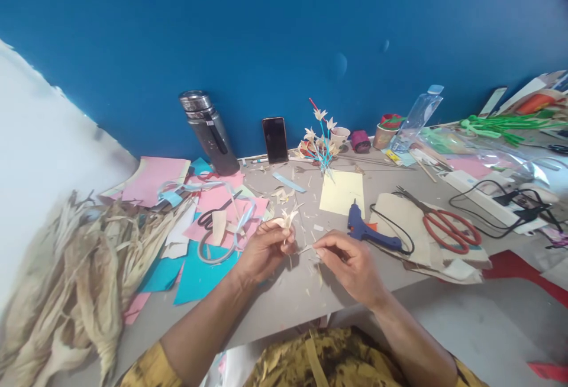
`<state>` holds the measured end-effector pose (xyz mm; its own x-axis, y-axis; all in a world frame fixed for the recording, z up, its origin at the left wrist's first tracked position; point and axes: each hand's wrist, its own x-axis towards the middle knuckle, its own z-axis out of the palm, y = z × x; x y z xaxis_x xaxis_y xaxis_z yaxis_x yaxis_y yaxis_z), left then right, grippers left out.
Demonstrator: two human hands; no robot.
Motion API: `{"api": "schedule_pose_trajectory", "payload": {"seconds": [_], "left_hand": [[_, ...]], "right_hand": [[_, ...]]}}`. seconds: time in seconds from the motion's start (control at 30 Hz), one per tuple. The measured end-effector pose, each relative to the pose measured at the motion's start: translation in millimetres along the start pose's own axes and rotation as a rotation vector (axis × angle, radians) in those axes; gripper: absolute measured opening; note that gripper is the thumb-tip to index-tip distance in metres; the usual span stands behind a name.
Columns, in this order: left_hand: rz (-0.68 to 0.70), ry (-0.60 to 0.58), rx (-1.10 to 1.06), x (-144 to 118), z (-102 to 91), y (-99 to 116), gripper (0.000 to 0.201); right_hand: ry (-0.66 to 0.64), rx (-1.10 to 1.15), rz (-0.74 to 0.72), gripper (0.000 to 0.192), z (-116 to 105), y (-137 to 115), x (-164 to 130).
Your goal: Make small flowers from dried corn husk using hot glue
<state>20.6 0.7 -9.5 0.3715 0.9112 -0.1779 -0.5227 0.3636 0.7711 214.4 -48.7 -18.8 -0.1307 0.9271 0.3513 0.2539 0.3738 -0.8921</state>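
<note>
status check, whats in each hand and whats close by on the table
Left hand pinching small husk flower, petals up. Right hand pinching thin husk strip toward it. Blue glue gun just beyond right hand; husk pile far left.

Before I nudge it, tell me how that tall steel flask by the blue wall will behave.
The flask stands tall on a narrow base and looks tilted in this view, so a high push would probably tip it. Being round, it would likely roll once down. Its metal body suggests it is stiff and fairly heavy; the smooth sides may be slippery.
</note>
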Motion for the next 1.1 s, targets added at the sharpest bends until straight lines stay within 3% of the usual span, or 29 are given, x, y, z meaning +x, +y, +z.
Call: {"api": "schedule_pose_trajectory", "payload": {"seconds": [0.1,0.23,0.37,0.47,0.53,0.6,0.73,0.87,1.0,1.1], "left_hand": [[0.086,0.076,-0.026,3,-5.0,13,0.029],[0.335,0.141,-0.121,1,-11.0,54,0.024],[0.534,0.158,-0.177,-19,-12.6,98,0.021],[0.640,0.155,-0.186,-43,-16.1,115,0.019],[0.640,0.186,-0.168,-57,-22.0,112,0.019],[0.547,0.273,-0.125,-66,-30.0,97,0.019],[0.257,0.445,-0.045,-70,-43.2,48,0.027],[0.218,0.522,-0.023,-68,-42.8,8,0.023],[0.209,0.523,0.053,-72,-36.3,-1,0.017],[0.213,0.507,0.061,-77,-36.7,8,0.019]], "right_hand": [[-0.014,-0.030,-0.039,0.015,-2,0,-7],[-0.052,-0.081,-0.068,0.014,-8,1,-22],[-0.107,-0.125,-0.044,0.014,-15,8,-41],[-0.125,-0.173,-0.041,0.014,-16,16,-53],[-0.131,-0.196,-0.066,0.015,-15,19,-57],[-0.146,-0.216,-0.093,0.016,-13,19,-57],[-0.197,-0.270,-0.164,0.017,-1,8,-41],[-0.330,-0.363,-0.261,0.020,23,-5,-15],[-0.505,-0.473,-0.297,0.024,45,-5,0],[-0.500,-0.469,-0.315,0.024,49,-6,6]]}}
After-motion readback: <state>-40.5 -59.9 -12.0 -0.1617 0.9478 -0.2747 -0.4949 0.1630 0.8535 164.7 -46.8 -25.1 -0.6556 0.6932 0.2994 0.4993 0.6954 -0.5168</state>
